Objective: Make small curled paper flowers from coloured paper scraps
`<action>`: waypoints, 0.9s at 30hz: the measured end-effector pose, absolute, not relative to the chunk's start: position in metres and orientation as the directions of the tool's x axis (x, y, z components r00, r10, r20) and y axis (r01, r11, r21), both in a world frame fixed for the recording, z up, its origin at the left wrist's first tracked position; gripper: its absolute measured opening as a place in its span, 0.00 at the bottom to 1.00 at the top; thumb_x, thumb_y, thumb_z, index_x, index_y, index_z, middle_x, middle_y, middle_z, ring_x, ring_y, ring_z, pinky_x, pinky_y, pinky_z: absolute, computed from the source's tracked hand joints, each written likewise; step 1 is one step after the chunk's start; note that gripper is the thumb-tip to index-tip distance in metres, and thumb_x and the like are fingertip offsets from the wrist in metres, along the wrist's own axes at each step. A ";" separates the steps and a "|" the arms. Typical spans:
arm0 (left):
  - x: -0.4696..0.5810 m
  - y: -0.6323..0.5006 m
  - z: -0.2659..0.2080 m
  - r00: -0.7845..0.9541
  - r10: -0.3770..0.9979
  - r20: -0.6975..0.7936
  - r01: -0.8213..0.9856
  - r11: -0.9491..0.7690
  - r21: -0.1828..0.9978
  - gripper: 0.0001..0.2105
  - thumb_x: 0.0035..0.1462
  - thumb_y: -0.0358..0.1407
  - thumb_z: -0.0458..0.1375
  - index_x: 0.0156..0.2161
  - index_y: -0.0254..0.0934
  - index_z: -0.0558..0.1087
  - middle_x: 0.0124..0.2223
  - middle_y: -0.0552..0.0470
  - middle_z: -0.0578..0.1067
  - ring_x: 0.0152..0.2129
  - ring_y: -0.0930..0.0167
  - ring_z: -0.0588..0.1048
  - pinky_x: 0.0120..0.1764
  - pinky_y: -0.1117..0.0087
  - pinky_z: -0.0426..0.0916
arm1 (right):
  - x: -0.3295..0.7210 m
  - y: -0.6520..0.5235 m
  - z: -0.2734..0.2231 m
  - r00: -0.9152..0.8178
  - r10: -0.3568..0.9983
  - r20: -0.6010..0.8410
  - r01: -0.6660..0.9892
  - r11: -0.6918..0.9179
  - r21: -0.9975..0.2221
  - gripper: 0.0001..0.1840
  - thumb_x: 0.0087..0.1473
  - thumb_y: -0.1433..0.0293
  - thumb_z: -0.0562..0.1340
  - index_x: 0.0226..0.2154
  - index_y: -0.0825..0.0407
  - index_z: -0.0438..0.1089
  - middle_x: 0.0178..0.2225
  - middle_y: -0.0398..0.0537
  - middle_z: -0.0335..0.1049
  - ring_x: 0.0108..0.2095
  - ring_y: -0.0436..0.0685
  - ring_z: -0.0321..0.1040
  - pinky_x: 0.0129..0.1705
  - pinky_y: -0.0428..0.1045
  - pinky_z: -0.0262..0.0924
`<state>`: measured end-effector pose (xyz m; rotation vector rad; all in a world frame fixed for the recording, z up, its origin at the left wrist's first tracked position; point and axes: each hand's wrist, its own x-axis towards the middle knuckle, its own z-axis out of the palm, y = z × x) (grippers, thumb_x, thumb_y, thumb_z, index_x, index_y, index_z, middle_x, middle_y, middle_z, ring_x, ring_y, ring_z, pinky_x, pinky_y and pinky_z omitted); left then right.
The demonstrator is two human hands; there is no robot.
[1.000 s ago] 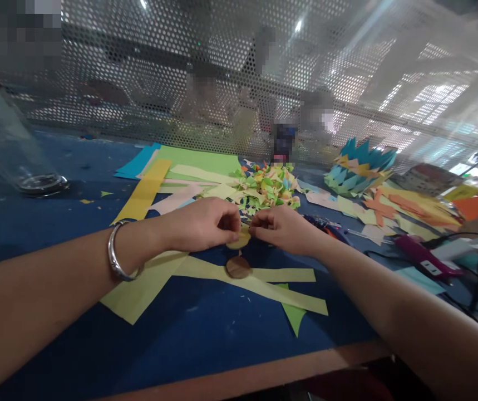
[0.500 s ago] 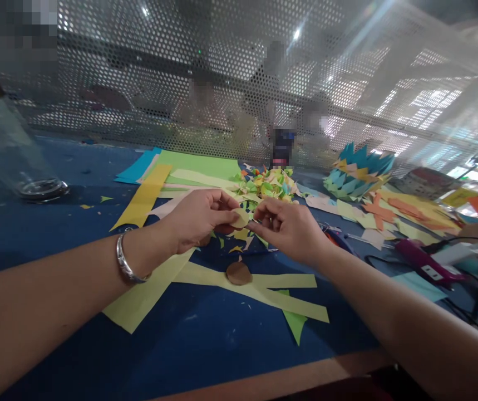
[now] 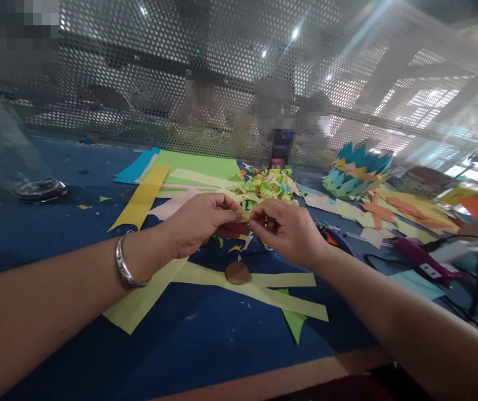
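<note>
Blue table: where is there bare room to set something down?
Near side: bare table between the pale strips and the brown edge, left of the green triangle. Left: between the clear jar and the yellow strip, though small scraps lie there. Crowded: the scrap pile beyond the right hand; purple device and pale-blue sheet at right.

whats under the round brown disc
Pale yellow strips seem to run beneath the brown disc, with blue table showing past its upper edge. Whatever lies under it is covered.

L hand (image 3: 205, 220) | nearer R hand (image 3: 284, 225) | yel. disc (image 3: 244, 215) less vis.
</note>
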<state>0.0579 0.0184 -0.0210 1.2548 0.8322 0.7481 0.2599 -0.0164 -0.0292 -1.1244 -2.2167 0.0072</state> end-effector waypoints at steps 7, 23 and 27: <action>0.055 0.020 -0.025 0.575 0.818 0.001 -0.005 0.002 1.000 0.12 0.51 0.38 0.69 0.37 0.34 0.74 0.36 0.48 0.81 0.35 0.69 0.81 0.42 0.68 0.75 | 0.258 -0.017 -0.027 -0.321 0.798 0.510 0.716 0.557 -0.420 0.03 0.54 0.72 0.62 0.29 0.52 0.68 0.25 0.40 0.66 0.23 0.47 0.58 0.27 0.46 0.53; 0.053 0.021 -0.026 0.509 0.844 0.169 0.184 -0.298 0.937 0.10 0.54 0.40 0.66 0.34 0.35 0.76 0.31 0.49 0.80 0.25 0.74 0.75 0.29 0.74 0.68 | 0.258 -0.016 -0.027 -0.289 0.832 0.473 0.700 0.521 -0.489 0.04 0.57 0.68 0.62 0.33 0.51 0.67 0.26 0.40 0.64 0.22 0.47 0.57 0.26 0.45 0.53; 0.053 0.022 -0.026 0.502 0.853 0.141 0.174 -0.259 0.950 0.11 0.53 0.42 0.67 0.34 0.35 0.76 0.33 0.48 0.81 0.26 0.73 0.76 0.27 0.75 0.68 | 0.258 -0.016 -0.027 -0.267 0.845 0.463 0.694 0.502 -0.516 0.07 0.57 0.67 0.62 0.38 0.51 0.67 0.27 0.40 0.65 0.21 0.46 0.55 0.25 0.45 0.53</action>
